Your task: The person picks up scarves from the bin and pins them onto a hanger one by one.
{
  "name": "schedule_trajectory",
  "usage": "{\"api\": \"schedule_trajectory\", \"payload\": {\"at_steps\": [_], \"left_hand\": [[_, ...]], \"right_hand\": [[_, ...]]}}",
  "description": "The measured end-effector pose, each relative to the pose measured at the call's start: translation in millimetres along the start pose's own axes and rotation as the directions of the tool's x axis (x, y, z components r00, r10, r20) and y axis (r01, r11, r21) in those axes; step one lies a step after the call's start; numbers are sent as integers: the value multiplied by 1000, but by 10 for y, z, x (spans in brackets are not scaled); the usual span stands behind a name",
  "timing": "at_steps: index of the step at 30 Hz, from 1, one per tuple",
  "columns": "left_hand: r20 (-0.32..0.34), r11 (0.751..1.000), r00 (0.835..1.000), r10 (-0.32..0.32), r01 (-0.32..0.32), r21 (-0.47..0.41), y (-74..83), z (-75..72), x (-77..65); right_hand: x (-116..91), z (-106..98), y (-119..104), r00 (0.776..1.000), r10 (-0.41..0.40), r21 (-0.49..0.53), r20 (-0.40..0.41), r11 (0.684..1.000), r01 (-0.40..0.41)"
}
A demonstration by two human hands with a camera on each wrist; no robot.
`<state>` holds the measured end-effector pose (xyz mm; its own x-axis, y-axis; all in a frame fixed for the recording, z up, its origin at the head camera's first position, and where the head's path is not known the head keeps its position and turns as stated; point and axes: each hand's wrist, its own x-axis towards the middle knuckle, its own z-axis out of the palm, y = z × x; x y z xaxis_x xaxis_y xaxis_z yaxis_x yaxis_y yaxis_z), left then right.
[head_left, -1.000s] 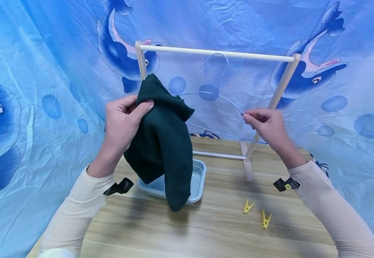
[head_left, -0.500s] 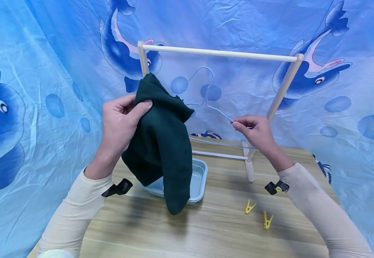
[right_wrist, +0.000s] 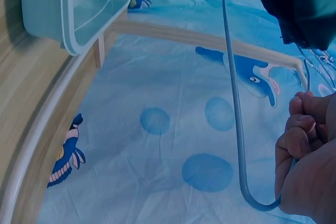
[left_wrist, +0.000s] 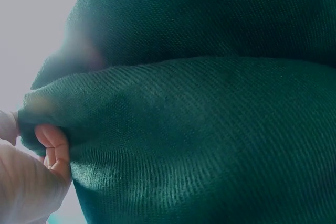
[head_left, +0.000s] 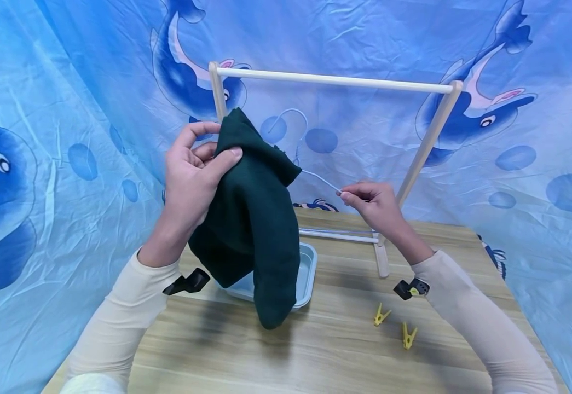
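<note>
My left hand (head_left: 189, 183) pinches a dark green cloth garment (head_left: 246, 224) near its top edge, thumb in front, other fingers partly behind. A long sleeve-like fold hangs from it. In the left wrist view the ribbed fabric (left_wrist: 199, 124) fills most of the picture. My right hand (head_left: 374, 207) grips the right shoulder of a light blue wire hanger (head_left: 321, 179), its hook up. The garment hides the hanger's left part; I cannot tell whether it is inside or behind. In the right wrist view, curled fingers hold the wire hanger (right_wrist: 234, 82) near its bent corner.
Behind stands a wooden rack with a white top bar (head_left: 335, 80). A pale blue plastic basin (head_left: 307, 279) sits on the wood-grain table (head_left: 335, 350), partly under the garment. Two yellow clothespins (head_left: 380, 316) lie at the right. A blue dolphin-print curtain (head_left: 364, 33) surrounds the table.
My right hand has brought the hanger left and down, its left shoulder now out of sight at the garment. The left hand has shifted slightly right, its upper fingers now lifted and spread.
</note>
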<state>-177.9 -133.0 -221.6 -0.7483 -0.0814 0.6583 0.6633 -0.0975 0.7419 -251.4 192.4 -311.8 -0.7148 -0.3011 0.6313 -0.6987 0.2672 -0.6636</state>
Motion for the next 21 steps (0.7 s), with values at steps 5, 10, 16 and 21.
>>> {"api": "schedule_trajectory", "payload": {"at_steps": [5,10,16,21], "left_hand": [[17,1000,1000,3,-3,-11,-58,38,1],[21,997,997,-75,76,-32,-129,54,-18],[70,954,959,-275,282,-107,-187,72,-51],[119,896,903,-412,426,-125,-234,68,-56]], "right_hand": [[-11,46,-11,1000,0,-3,11,1000,0],[-14,75,-10,1000,4,-21,-1,1000,-4],[12,92,7,998,-32,-22,-58,999,31],[31,92,0,996,-47,-8,-75,999,47]]}}
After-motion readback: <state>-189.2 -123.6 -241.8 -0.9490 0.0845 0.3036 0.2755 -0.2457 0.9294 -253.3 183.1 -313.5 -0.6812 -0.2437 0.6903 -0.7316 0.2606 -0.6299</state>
